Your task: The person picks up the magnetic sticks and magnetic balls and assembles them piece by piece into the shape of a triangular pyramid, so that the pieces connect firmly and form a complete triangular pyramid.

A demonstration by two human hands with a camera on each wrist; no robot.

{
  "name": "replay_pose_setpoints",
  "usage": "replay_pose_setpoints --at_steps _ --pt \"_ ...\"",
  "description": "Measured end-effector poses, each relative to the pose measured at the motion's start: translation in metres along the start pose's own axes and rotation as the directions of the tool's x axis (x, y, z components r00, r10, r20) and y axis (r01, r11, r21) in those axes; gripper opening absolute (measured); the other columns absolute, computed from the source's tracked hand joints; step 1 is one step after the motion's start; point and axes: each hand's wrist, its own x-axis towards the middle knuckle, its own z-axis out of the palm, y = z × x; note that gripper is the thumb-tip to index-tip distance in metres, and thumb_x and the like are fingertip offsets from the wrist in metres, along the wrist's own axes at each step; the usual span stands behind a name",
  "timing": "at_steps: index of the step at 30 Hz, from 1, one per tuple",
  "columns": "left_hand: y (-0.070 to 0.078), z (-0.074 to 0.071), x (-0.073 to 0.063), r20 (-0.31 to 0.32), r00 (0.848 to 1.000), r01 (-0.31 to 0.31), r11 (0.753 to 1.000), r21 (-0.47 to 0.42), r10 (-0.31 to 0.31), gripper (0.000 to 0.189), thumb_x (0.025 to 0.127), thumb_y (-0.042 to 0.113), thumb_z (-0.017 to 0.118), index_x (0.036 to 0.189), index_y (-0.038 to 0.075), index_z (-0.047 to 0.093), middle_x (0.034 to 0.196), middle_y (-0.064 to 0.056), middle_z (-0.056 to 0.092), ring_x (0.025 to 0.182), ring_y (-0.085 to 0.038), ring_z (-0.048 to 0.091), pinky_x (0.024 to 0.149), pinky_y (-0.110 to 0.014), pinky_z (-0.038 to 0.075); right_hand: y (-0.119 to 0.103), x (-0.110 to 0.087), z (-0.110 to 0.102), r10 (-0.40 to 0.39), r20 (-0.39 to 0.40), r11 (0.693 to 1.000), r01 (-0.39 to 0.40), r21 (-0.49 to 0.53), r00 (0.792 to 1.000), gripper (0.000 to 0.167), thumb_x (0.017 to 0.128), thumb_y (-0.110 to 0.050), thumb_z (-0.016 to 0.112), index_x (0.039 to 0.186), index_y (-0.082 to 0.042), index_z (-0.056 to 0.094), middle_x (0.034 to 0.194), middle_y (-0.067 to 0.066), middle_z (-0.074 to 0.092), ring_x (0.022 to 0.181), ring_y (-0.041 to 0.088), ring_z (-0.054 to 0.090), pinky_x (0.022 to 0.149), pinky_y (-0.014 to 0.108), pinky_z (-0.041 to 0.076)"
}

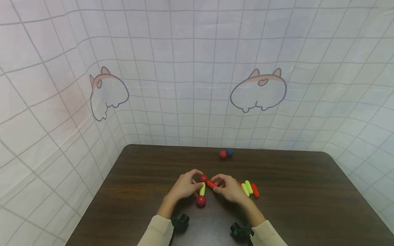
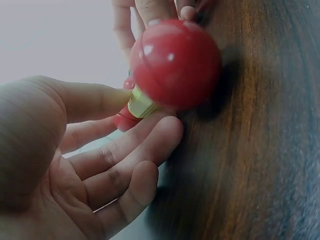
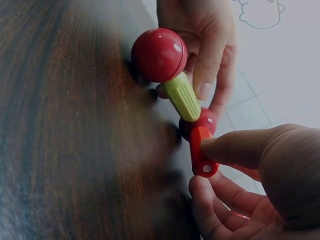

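Observation:
My left hand pinches a yellow-green ridged rod between thumb and fingers. That rod joins a near red ball to a far red ball. With thumb and fingers my right hand holds a red rod, whose one end meets the far red ball. The rod's free end shows a small pale round spot in the right wrist view. In the left wrist view the near red ball hides most of the red rod.
Right of my right hand lie yellow-green rods and red rods, one partly hidden. Farther back on the dark wooden table sit a loose red ball and a blue ball. A white checked cloth hangs behind.

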Motion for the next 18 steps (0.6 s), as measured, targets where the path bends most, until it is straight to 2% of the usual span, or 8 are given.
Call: replay_pose_setpoints --at_steps 10,14,18 --pt "-0.0001 -0.0018 -0.0004 -0.031 0.999 0.012 1.000 0.018 -0.011 0.020 0.097 0.015 0.069 0.116 0.011 0.062 0.077 -0.008 0.071 0.060 -0.018 0.068 0.055 -0.030 0.048 0.0002 0.0000 -0.0001 -0.010 -0.004 1.000 0.011 0.006 1.000 0.024 0.089 -0.005 0.075 0.112 -0.011 0.072 0.096 0.004 0.071 0.073 0.015 0.058 0.060 0.028 0.046" --pt "0.0002 -0.0041 -0.0013 -0.029 1.000 0.004 0.999 0.038 -0.003 0.024 0.098 0.019 0.068 0.121 0.012 0.065 0.079 -0.010 0.070 0.061 -0.017 0.067 0.054 -0.030 0.049 -0.0009 -0.0003 -0.0008 -0.015 -0.005 1.000 0.015 -0.003 1.000 0.023 0.090 -0.005 0.075 0.111 -0.012 0.072 0.096 0.003 0.071 0.072 0.015 0.057 0.059 0.027 0.045" --pt "0.0005 -0.0057 -0.0016 0.001 1.000 -0.006 0.999 0.043 0.006 0.029 0.101 0.022 0.066 0.128 0.013 0.068 0.080 -0.012 0.069 0.062 -0.017 0.065 0.056 -0.030 0.050 -0.0021 -0.0008 -0.0013 -0.024 -0.002 1.000 0.024 -0.010 1.000 0.022 0.090 -0.005 0.074 0.110 -0.013 0.072 0.095 0.003 0.071 0.072 0.015 0.057 0.060 0.027 0.045"
